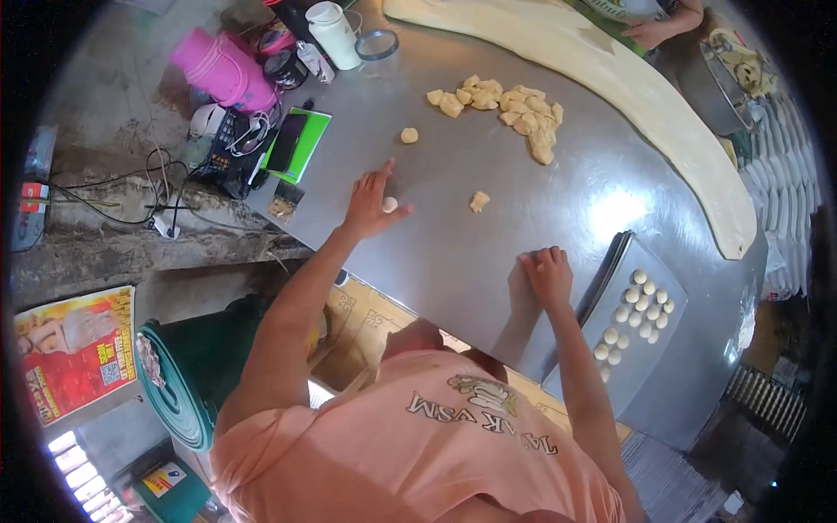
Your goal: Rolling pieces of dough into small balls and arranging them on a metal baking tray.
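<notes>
My left hand (371, 206) is over the metal table with its fingers spread and its thumb stretched out. A small pale dough ball (390, 205) lies between its thumb and fingers, at the palm. My right hand (548, 274) rests on the table near the front edge, fingers curled down; whatever is beneath them is hidden. Just right of it, a tray (608, 307) carries several round dough balls (643, 303). Two loose lumps lie farther in: one dough piece (479, 201) between my hands, another dough piece (409, 135) beyond my left hand.
A heap of cut dough pieces (527, 113) sits at the far middle. A long dough strip (645, 83) curves along the far right edge, near another person's hand (647, 35). At left are a phone (286, 142) on a green item, a pink jug (225, 74) and a white tumbler (333, 35).
</notes>
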A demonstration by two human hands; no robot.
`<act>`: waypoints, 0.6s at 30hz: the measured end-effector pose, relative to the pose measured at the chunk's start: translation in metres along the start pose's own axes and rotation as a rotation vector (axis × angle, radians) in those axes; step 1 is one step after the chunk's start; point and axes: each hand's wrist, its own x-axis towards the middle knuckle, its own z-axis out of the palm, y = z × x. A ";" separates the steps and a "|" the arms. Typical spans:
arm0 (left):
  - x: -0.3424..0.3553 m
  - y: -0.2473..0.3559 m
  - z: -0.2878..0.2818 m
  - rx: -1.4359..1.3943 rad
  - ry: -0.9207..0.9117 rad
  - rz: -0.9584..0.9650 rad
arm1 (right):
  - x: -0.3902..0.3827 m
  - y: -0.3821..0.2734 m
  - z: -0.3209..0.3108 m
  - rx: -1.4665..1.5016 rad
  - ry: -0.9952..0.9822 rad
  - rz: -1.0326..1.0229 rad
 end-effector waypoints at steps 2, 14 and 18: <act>-0.016 0.014 -0.004 -0.084 -0.043 -0.007 | -0.017 -0.004 -0.007 0.134 0.014 0.076; 0.020 0.162 0.057 -0.181 0.084 -0.074 | -0.104 0.029 -0.058 0.532 0.301 0.244; 0.036 0.337 0.096 -0.422 0.003 0.152 | -0.150 0.092 -0.149 0.417 0.549 0.321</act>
